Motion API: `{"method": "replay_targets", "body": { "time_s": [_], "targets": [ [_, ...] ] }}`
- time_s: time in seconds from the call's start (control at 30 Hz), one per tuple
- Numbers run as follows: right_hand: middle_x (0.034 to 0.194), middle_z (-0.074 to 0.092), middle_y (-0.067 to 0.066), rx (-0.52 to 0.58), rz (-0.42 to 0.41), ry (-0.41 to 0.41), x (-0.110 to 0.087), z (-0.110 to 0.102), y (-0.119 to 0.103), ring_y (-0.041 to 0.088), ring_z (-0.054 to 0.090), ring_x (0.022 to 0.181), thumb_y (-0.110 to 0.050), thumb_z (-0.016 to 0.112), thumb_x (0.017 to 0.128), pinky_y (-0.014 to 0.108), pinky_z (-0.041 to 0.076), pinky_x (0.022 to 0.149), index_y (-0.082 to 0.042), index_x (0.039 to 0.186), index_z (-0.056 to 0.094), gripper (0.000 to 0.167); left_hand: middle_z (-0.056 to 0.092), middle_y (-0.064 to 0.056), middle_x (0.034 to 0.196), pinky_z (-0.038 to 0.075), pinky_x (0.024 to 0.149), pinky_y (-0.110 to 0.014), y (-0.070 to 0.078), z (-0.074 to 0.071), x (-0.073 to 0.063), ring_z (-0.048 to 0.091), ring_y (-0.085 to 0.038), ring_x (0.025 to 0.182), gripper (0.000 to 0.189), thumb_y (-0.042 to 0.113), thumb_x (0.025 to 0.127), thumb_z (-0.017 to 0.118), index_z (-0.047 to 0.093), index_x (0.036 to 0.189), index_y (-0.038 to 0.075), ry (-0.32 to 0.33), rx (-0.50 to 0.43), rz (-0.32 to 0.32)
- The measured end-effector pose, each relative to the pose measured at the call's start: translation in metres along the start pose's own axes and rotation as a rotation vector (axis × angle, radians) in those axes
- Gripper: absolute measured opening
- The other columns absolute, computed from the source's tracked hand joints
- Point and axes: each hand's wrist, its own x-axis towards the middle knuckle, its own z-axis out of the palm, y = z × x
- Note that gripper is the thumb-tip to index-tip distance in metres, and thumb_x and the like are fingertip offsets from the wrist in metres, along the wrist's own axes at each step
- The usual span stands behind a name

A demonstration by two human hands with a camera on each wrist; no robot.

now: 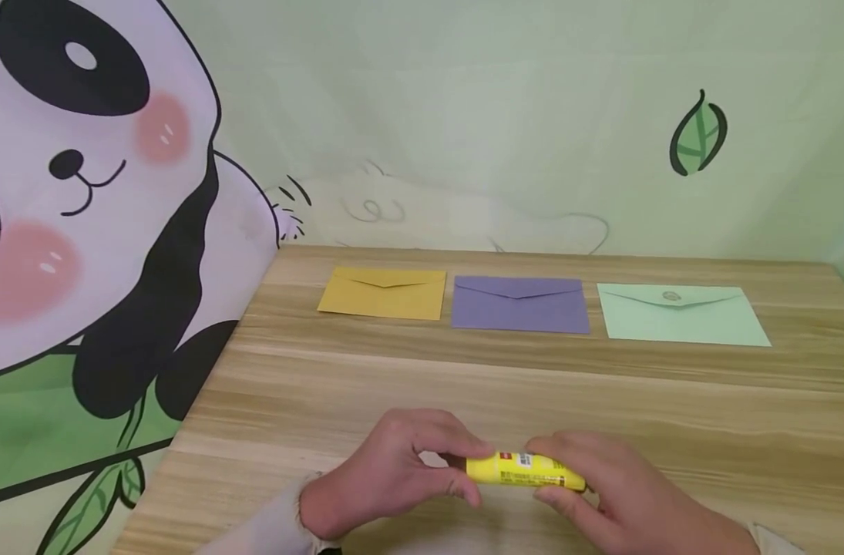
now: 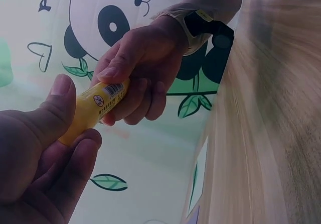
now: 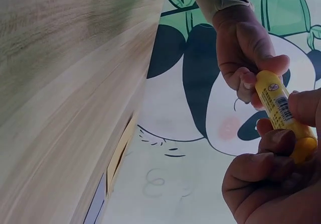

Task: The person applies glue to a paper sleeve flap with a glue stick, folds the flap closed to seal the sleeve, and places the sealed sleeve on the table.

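Note:
A yellow glue stick (image 1: pixel 524 469) with a printed label and barcode lies sideways between my two hands, above the near part of the wooden table. My left hand (image 1: pixel 408 470) pinches its left end between thumb and fingers. Round the right end, my right hand (image 1: pixel 619 486) grips with thumb and curled fingers. In the left wrist view the glue stick (image 2: pixel 103 102) spans from the near left hand (image 2: pixel 45 158) to the far right hand (image 2: pixel 145 58). The right wrist view shows its label and barcode (image 3: pixel 282 108) between the hands, both ends partly hidden by fingers.
Along the back of the wooden table (image 1: pixel 394 370) lie a yellow envelope (image 1: pixel 387 301), a purple envelope (image 1: pixel 519 310) and a mint green envelope (image 1: pixel 681 320) in a row, flaps upward. A green backdrop (image 1: pixel 463 116) with a panda drawing (image 1: pixel 116 254) hangs behind and to the left.

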Motion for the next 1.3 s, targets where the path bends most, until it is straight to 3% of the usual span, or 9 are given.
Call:
{"method": "replay_targets", "body": {
  "time_s": [0.3,0.6,0.77,0.9,1.03,1.13,1.3],
  "targets": [
    [0.112,0.064,-0.018,-0.072,-0.006,-0.007,-0.001,-0.001,-0.001,0.001,0.06,0.096,-0.016,0.072,0.091,0.03,0.054,0.079,-0.024,0.124,0.062,0.035,0.076,-0.011,0.098,0.06,0.068,-0.026,-0.001,0.002,0.002,0.07,-0.005,0.081,0.04,0.006,0.07,0.085,0.075,0.107,-0.005,-0.019,-0.129,-0.098],
    [0.109,0.063,-0.02,-0.042,-0.02,-0.012,-0.001,0.003,0.002,-0.002,0.057,0.091,-0.012,0.071,0.092,0.026,0.051,0.078,-0.025,0.125,0.06,0.037,0.076,-0.013,0.098,0.061,0.067,-0.03,-0.005,0.004,0.004,0.07,-0.006,0.083,0.035,0.005,0.072,0.083,0.075,0.105,-0.006,-0.02,-0.209,-0.153],
    [0.108,0.062,-0.02,-0.024,-0.027,-0.006,0.0,0.005,0.003,-0.003,0.055,0.089,-0.012,0.07,0.092,0.024,0.049,0.077,-0.024,0.125,0.06,0.037,0.076,-0.013,0.098,0.061,0.067,-0.03,-0.008,0.006,0.005,0.07,-0.006,0.086,0.034,0.003,0.072,0.083,0.075,0.104,-0.006,-0.017,-0.225,-0.152],
    [0.107,0.062,-0.02,-0.006,-0.005,-0.007,-0.001,0.006,0.003,-0.003,0.055,0.088,-0.012,0.07,0.092,0.024,0.05,0.076,-0.025,0.125,0.06,0.036,0.077,-0.012,0.097,0.06,0.068,-0.03,-0.008,0.008,0.005,0.07,-0.005,0.087,0.033,0.003,0.072,0.082,0.076,0.103,-0.006,-0.013,-0.213,-0.141],
    [0.107,0.064,-0.019,0.009,0.005,0.002,-0.001,0.009,0.005,-0.002,0.057,0.088,-0.015,0.07,0.093,0.026,0.051,0.075,-0.024,0.124,0.062,0.034,0.077,-0.01,0.097,0.06,0.069,-0.028,-0.005,0.008,0.003,0.069,-0.003,0.083,0.035,0.004,0.07,0.084,0.077,0.104,-0.001,-0.014,-0.199,-0.194],
    [0.107,0.064,-0.019,0.009,0.005,-0.012,-0.001,0.012,0.005,-0.002,0.057,0.089,-0.016,0.07,0.093,0.026,0.052,0.075,-0.023,0.124,0.062,0.033,0.077,-0.007,0.097,0.06,0.07,-0.026,-0.003,0.007,-0.001,0.067,0.0,0.081,0.037,0.007,0.071,0.086,0.078,0.107,0.003,-0.025,-0.139,-0.214],
    [0.111,0.062,-0.022,-0.007,0.06,-0.075,0.0,0.014,0.004,-0.002,0.057,0.094,-0.022,0.067,0.096,0.029,0.054,0.079,-0.025,0.127,0.06,0.032,0.076,-0.001,0.1,0.057,0.066,-0.019,-0.003,0.007,-0.008,0.064,0.001,0.08,0.033,0.013,0.08,0.083,0.076,0.112,0.006,-0.016,0.004,-0.109]
  ]
}}
